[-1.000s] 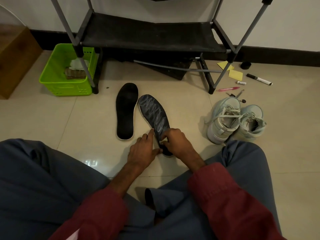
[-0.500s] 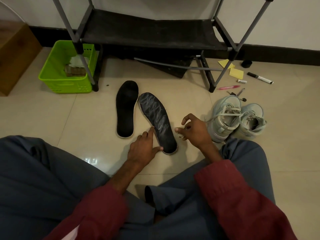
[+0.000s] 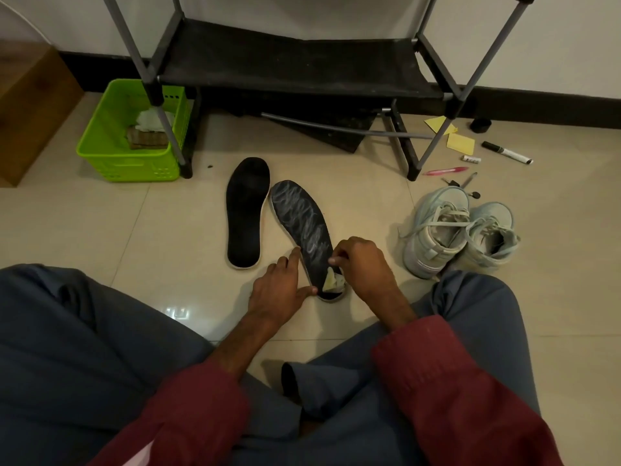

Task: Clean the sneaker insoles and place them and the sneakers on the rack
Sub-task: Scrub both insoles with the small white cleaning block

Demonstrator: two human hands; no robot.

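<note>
Pressing a pale crumpled cloth [image 3: 331, 282] onto the white-streaked dark foam insole [image 3: 300, 227], centre frame, on the floor.
Right hand [image 3: 366, 267] grip clamped on the cloth at the heel; left hand [image 3: 282, 290] grip apart, fingers straight, touching the insole's edge. Pale blue sneakers [image 3: 460, 233] stand at right.

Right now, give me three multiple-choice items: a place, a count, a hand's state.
1. Where are the sneakers?
A. left of both insoles
B. between the two insoles
C. on the floor, right of the streaked insole

2. How many insoles lie on the floor?
A. two
B. one
C. three

3. What is the right hand doing?
A. lying flat and open
B. holding a pale wipe on the streaked insole's heel
C. gripping a sneaker's laces

Answers: C, they stand right of both; A, one plain black insole, one streaked; B, it curls round the wipe.
</note>
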